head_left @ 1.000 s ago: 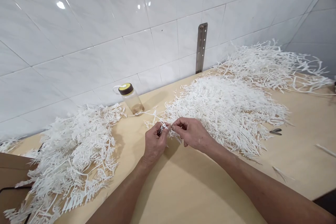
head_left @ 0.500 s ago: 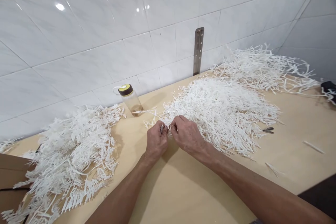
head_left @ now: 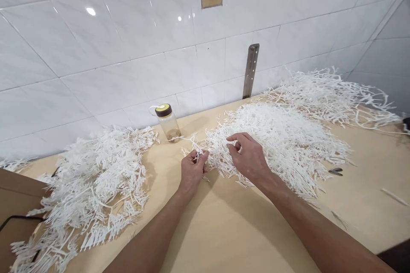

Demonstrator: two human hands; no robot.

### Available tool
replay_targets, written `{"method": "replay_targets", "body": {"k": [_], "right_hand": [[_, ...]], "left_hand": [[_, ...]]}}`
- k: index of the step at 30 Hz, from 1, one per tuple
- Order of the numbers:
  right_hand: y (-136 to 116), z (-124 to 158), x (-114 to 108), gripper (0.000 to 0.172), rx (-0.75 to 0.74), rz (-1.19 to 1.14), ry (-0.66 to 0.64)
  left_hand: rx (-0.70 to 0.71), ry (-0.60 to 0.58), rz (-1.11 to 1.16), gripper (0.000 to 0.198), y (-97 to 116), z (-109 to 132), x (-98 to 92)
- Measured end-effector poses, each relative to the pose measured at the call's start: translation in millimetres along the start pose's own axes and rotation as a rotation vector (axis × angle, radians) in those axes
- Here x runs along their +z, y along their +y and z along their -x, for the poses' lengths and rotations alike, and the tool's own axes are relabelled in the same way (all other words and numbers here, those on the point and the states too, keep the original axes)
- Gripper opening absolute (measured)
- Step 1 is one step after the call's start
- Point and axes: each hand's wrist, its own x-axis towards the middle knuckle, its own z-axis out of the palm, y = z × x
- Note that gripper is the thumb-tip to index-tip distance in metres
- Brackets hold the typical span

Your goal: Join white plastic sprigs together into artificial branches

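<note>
Inspecting the head view, the only one supplied: the right hand (head_left: 250,158) is now standing apart from the left hand (head_left: 193,171), whereas half a second ago the two were working nearly fingertip to fingertip. Its thumb and index finger are showing a gap, the other fingers are curling inward, and nothing is clearly appearing between them; it is hanging before the middle heap of white strands (head_left: 272,134). The left hand is pinching a white branched strand (head_left: 193,141) between thumb and fingers, with loose ends projecting toward the clear bottle (head_left: 169,127). Whether it is also gripping anything else is remaining unclear. In effect, the left hand alone is keeping hold of the piece, and the right is appearing free. The left heap of strands (head_left: 99,175) and the far-right heap of longer strands (head_left: 333,94) are lying undisturbed on the surface (head_left: 237,234).
</note>
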Motion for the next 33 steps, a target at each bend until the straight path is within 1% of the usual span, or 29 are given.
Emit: {"method": "replay_targets", "body": {"k": [2, 4, 6, 10, 12, 15, 18, 21, 24, 26, 28, 30, 33], "right_hand": [[-11, 4, 1, 0.017, 0.048, -0.071, -0.114], [-20, 7, 2, 0.024, 0.131, -0.125, -0.26], [-25, 8, 2, 0.029, 0.21, -0.16, -0.369], [-26, 7, 0, 0.033, 0.308, -0.232, -0.539], [-24, 6, 0, 0.033, 0.323, -0.244, -0.582], [-21, 6, 0, 0.027, 0.299, -0.225, -0.586], [-19, 6, 2, 0.022, 0.28, -0.217, -0.562], [-19, 7, 3, 0.02, 0.293, -0.255, -0.547], [-21, 7, 3, 0.02, 0.325, -0.302, -0.568], [-22, 8, 3, 0.019, 0.333, -0.276, -0.576], [-21, 10, 5, 0.018, 0.295, -0.198, -0.553], [-18, 13, 8, 0.016, 0.209, -0.109, -0.504], [-16, 17, 12, 0.016, 0.07, 0.014, -0.448]], "left_hand": [[0.02, 0.011, -0.024, 0.034, 0, 0, -1.8], [0.05, 0.013, -0.057, 0.032, 0, 1, -2.6], [0.074, 0.006, -0.09, 0.031, -1, 2, -2.5], [0.153, -0.016, -0.183, 0.026, -3, 4, -1.3], [0.189, -0.02, -0.217, 0.024, -4, 5, -1.2], [0.196, -0.027, -0.238, 0.024, -2, 6, -1.5], [0.161, -0.05, -0.201, 0.027, 0, 6, -1.0], [0.115, -0.068, -0.13, 0.031, 1, 6, 0.4], [0.116, -0.084, -0.114, 0.032, 1, 6, 0.6], [0.175, -0.095, -0.169, 0.029, 1, 7, -1.0], [0.298, -0.097, -0.287, 0.022, 1, 8, -3.8], [0.452, -0.097, -0.435, 0.018, 1, 8, -6.9], [0.629, -0.12, -0.6, 0.024, 0, 7, -10.3]]}}
